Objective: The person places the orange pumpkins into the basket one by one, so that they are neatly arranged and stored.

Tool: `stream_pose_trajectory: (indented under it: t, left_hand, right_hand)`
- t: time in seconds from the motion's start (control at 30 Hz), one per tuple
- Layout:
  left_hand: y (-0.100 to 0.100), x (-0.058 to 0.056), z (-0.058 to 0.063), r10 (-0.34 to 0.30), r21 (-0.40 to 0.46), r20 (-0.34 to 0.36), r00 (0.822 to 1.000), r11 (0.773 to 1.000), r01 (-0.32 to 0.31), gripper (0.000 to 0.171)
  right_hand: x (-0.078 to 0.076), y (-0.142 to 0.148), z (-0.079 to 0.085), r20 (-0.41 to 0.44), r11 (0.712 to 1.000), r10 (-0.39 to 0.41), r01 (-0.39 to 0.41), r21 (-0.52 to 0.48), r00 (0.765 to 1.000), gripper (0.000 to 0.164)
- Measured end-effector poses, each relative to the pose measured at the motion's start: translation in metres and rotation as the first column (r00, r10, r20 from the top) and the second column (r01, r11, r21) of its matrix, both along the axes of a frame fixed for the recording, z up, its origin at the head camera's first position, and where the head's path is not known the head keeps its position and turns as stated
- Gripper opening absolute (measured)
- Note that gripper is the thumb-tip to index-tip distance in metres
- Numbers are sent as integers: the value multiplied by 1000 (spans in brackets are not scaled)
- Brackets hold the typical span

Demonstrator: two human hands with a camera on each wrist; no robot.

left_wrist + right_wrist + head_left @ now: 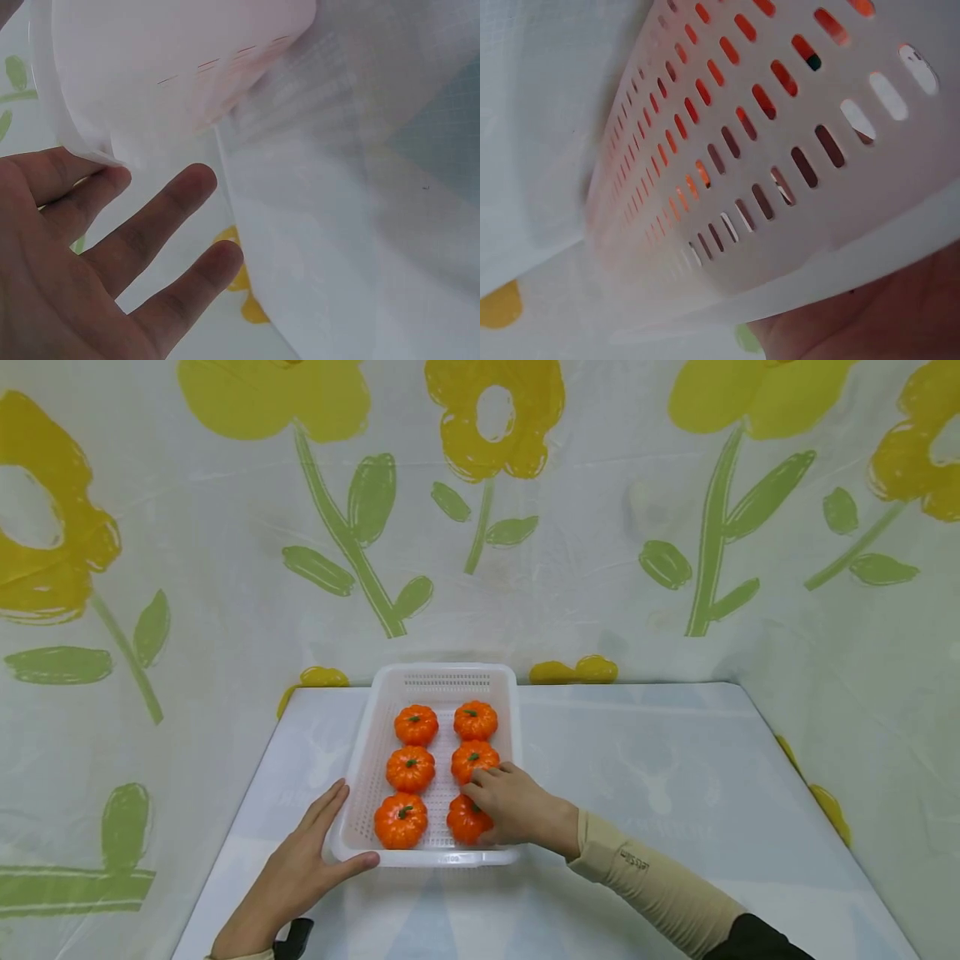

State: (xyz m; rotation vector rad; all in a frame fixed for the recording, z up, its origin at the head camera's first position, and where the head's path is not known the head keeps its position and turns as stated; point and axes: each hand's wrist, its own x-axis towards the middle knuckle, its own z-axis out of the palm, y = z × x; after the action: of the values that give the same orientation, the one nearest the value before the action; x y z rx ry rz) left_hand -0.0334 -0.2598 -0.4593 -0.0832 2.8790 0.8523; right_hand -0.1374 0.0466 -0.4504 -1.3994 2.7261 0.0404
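Observation:
A white plastic basket holds small orange pumpkins in two columns of three. My right hand reaches over the basket's right wall and grips the front-right pumpkin, its fingers curled over the top. Just behind it, the middle-right pumpkin is partly covered by the fingers. In the right wrist view the slotted basket wall hides most of that hand. At the basket's front-left corner, my left hand touches the rim with extended fingers. The left wrist view shows fingertips against the rim.
The front-left pumpkin, middle-left pumpkin, back-left pumpkin and back-right pumpkin sit in the basket. Beneath it is a pale table. A flower-printed curtain encloses the table's back and sides.

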Motion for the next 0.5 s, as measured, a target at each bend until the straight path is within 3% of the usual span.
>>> stream_pose_trajectory:
  t: [0.13,0.3,0.5]
  left_hand:
    - [0,0,0,-5,0,13,1000,1000,5,120]
    - [0,0,1,-6,-7,37,999,1000,6,120]
    - [0,0,0,0,-15,43,999,1000,0,121]
  right_hand:
    - [0,2,-2,4,999,3,-2,-37,1000,63]
    - [-1,10,-1,-7,981,4,-5,-193,1000,54]
    - [-8,32,3,-23,901,-72,55,-431,997,54]
